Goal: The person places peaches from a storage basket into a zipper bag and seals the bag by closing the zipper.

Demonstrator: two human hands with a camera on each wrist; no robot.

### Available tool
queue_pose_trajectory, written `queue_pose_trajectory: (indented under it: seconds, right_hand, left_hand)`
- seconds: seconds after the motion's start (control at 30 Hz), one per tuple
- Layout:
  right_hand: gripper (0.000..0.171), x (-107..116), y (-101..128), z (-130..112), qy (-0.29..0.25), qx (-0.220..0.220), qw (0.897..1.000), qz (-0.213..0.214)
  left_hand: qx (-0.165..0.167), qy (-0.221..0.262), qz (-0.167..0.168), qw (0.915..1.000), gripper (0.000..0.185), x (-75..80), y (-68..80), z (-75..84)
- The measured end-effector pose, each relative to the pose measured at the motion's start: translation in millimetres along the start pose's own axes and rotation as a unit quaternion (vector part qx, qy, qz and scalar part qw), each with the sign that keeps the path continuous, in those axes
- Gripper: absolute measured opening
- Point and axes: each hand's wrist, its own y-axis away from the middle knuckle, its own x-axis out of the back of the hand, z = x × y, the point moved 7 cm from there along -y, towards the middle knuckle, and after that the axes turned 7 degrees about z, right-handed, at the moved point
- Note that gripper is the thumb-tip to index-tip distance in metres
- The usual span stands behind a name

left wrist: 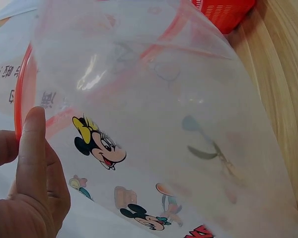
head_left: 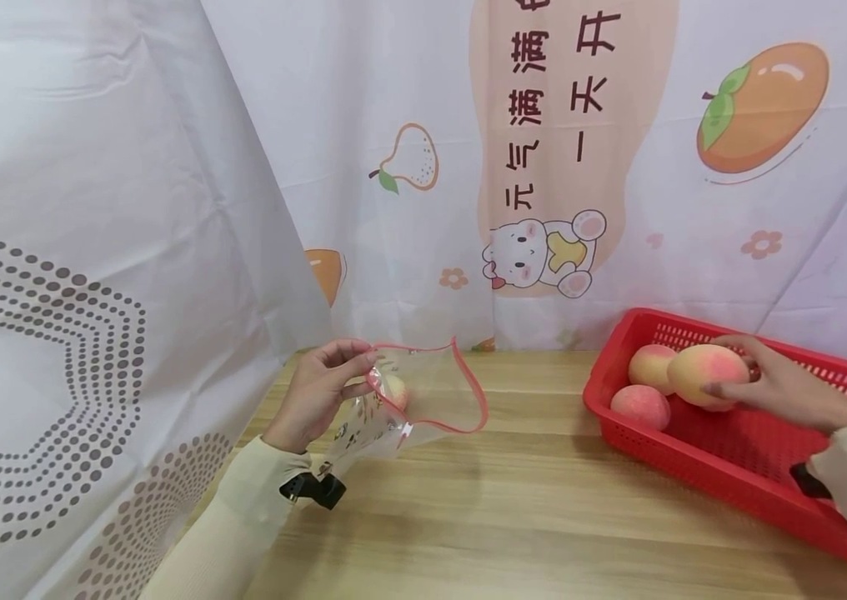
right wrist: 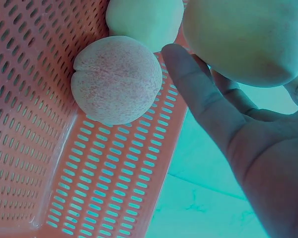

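Note:
My left hand (head_left: 352, 372) pinches the rim of a clear zip bag (head_left: 434, 396) with a red edge, holding it open above the wooden table (head_left: 513, 508). One peach (head_left: 396, 390) shows inside the bag. The left wrist view is filled by the bag (left wrist: 159, 114), with cartoon mouse prints on it, and my thumb (left wrist: 32, 148) lies on its rim. My right hand (head_left: 757, 381) grips a peach (head_left: 701, 375) just above the red basket (head_left: 724, 475). Two more peaches (head_left: 652, 364) (head_left: 641, 407) lie in the basket's left end. From the right wrist, the held peach (right wrist: 248, 39) sits against my fingers (right wrist: 198, 94).
A printed fruit curtain (head_left: 581, 167) hangs behind the table and a dotted white curtain (head_left: 93, 275) closes off the left. The basket (right wrist: 89, 168) is slotted plastic and stands at the table's right, with bare wood between it and the bag.

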Motion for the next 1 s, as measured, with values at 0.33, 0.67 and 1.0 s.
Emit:
queue_pose_trajectory:
  seconds: [0.33, 0.67, 1.0]
  right_hand:
    - [0.071, 2, 0, -12, -0.020, 0.030, 0.999, 0.020]
    - [0.072, 2, -1, -23, -0.034, 0.037, 0.999, 0.019]
    - [0.074, 2, 0, -30, -0.044, 0.040, 0.998, 0.011]
  left_hand:
    - [0.001, -0.002, -0.001, 1.0000, 0.020, -2.4, 1.0, 2.0]
    - [0.001, 0.000, -0.002, 1.0000, 0.019, -3.7, 2.0, 2.8]
    - [0.001, -0.001, -0.003, 1.0000, 0.023, -4.0, 2.9, 3.5]
